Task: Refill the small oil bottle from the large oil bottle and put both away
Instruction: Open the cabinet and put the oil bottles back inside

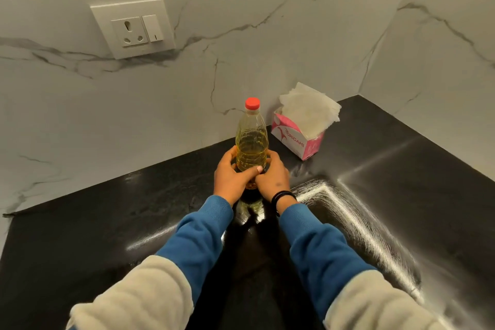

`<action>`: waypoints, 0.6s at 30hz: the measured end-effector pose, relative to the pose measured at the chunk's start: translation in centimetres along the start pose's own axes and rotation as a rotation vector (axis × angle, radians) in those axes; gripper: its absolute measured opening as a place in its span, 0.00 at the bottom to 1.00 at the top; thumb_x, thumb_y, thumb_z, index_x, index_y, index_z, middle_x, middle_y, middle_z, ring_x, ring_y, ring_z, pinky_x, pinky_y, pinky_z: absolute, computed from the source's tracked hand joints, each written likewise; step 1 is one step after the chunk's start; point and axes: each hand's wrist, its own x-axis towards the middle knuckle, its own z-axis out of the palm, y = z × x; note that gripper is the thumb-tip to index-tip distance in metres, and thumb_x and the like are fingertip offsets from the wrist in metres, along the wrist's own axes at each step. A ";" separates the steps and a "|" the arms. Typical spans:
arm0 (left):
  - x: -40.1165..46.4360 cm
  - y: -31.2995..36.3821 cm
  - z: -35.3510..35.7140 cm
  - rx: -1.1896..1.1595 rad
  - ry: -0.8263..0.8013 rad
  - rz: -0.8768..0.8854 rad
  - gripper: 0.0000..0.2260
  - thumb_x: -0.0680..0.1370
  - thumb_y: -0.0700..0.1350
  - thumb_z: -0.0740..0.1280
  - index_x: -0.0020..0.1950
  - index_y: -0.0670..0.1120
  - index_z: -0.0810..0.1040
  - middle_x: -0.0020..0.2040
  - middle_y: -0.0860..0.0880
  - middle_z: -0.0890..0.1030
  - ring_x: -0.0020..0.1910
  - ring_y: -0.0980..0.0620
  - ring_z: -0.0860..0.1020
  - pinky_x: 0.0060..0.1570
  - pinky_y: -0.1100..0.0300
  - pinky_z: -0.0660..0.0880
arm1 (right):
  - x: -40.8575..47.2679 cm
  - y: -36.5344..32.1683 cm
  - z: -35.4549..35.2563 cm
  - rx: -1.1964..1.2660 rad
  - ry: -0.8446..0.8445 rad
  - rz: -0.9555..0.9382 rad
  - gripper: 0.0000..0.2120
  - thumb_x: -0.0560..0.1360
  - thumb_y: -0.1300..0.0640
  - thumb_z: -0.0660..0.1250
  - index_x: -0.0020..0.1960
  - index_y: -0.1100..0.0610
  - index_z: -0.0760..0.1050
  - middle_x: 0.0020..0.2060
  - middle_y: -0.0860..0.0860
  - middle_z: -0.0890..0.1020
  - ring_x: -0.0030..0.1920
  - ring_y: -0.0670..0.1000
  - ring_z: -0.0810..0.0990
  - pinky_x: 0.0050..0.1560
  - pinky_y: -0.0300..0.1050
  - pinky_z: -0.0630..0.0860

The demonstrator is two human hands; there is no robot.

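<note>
A clear plastic oil bottle point(251, 142) with a red cap stands upright on the black countertop point(107, 222), about half full of yellow oil. My left hand point(231, 178) wraps round its lower body from the left, thumb across the front. My right hand point(273, 177) grips the same lower part from the right, a black band on its wrist. Both hands hide the bottle's base. I see no second oil bottle.
A pink tissue box point(297, 139) with white tissues sticking out stands right of the bottle, near the wall corner. A white socket and switch plate point(134, 28) sits on the marble wall at upper left.
</note>
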 end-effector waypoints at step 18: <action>-4.5 2.3 -3.7 0.183 0.227 0.180 0.31 0.64 0.50 0.82 0.65 0.53 0.77 0.59 0.55 0.81 0.55 0.59 0.79 0.53 0.57 0.81 | -5.4 -1.5 1.2 -0.090 -0.005 -0.331 0.19 0.73 0.63 0.67 0.62 0.52 0.69 0.55 0.50 0.71 0.51 0.51 0.78 0.49 0.44 0.75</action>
